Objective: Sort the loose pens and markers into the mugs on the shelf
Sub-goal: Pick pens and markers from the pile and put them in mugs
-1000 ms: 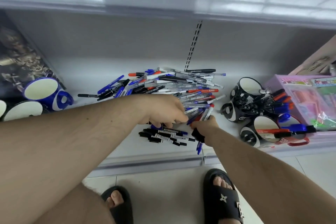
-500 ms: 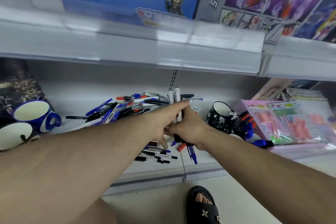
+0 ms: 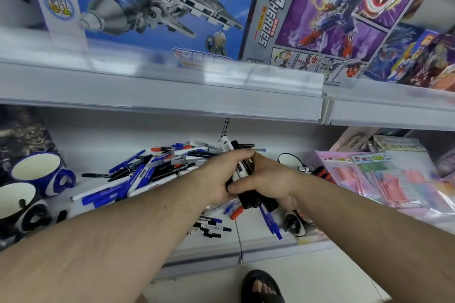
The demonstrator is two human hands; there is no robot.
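A heap of loose blue, black and red pens and markers (image 3: 157, 167) lies on the lower shelf (image 3: 216, 243). My right hand (image 3: 268, 184) grips a bundle of markers and pens (image 3: 242, 172) held upright above the heap; white and black marker ends stick out the top, blue and red pen ends out the bottom. My left hand (image 3: 221, 177) wraps around the same bundle from the left, its fingers meeting the right hand. Two blue-and-white mugs (image 3: 40, 172) stand at the far left. Black-and-white mugs (image 3: 293, 162) sit behind my right forearm, mostly hidden.
A few small black-and-white markers (image 3: 209, 227) lie near the shelf's front edge. Pink stationery packs (image 3: 374, 177) fill the right end of the shelf. The upper shelf's edge (image 3: 172, 96) hangs just above, carrying toy boxes (image 3: 152, 7). A sandalled foot (image 3: 261, 288) stands on the floor below.
The view has tilted upward, revealing the toy boxes. Both hands rose from the heap with the bundle, and the left hand has closed around it beside the right.
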